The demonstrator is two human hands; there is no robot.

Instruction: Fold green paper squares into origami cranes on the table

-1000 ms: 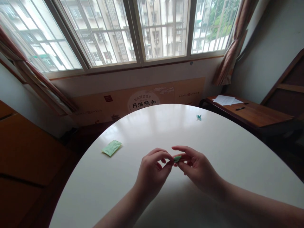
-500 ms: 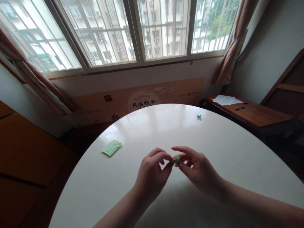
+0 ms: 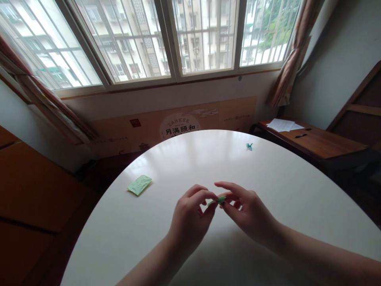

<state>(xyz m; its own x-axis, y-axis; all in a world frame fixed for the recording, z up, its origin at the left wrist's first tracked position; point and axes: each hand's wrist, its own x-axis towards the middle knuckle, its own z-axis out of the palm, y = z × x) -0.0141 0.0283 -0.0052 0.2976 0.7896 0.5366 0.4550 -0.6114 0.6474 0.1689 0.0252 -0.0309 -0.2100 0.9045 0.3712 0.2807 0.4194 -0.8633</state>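
A small folded piece of green paper (image 3: 220, 200) sits between the fingertips of both hands, just above the white round table (image 3: 282, 186). My left hand (image 3: 190, 220) pinches its left end with thumb and forefinger. My right hand (image 3: 245, 212) grips its right end, forefinger stretched over the top. Most of the paper is hidden by the fingers.
A pale green packet (image 3: 139, 184) lies on the table to the left. A tiny teal folded figure (image 3: 249, 146) stands near the far right edge. Beyond, a brown side desk (image 3: 321, 143) carries white sheets (image 3: 282, 125) and a pen (image 3: 301, 136). Windows run along the back wall.
A bit more of the green paper shows between the fingertips, at the left end. Both hands stay almost in the same place.
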